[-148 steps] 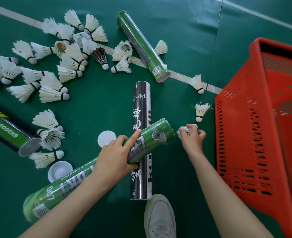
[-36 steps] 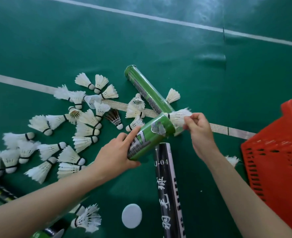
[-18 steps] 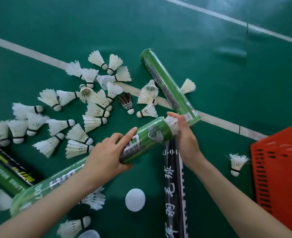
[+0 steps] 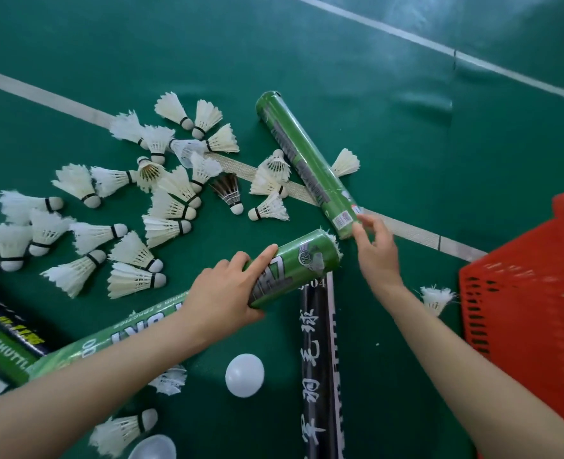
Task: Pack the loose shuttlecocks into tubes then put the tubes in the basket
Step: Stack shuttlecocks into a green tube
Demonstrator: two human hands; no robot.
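– White plastic nearest the camera?
– Yes. Round cap (image 4: 245, 375) on the green floor (image 4: 406, 193), second cap (image 4: 153, 449) at the bottom edge, and one shuttlecock (image 4: 121, 429) just beside that. Black tube (image 4: 322, 359) lies flat, right of the round cap.
– Hands?
– Left hand (image 4: 222, 293) wraps fingers and thumb round a green tube (image 4: 294, 266) near its open end. The tube is tilted up off the floor, over the black tube's top. White feathers (image 4: 336, 242) poke out of its mouth. Right hand (image 4: 376, 256) sits just beside that mouth, fingers loosely spread, holding nothing.
– Touching anything?
– Its fingertips overlap the end of a far green tube (image 4: 307, 164) lying behind. Contact: cannot tell.
– Loose ones?
– Loose shuttlecocks (image 4: 161, 207) are scattered left of the hands, all on the floor, with a dark shuttlecock (image 4: 229, 192) among them. Stray shuttlecock (image 4: 434, 298) sits between the right forearm and the red basket (image 4: 522, 293).
– Basket?
– Right edge, partly cut off, inside hidden. Side tubes (image 4: 5, 336) lie at the left edge. White court line (image 4: 42, 92) runs behind the scatter.
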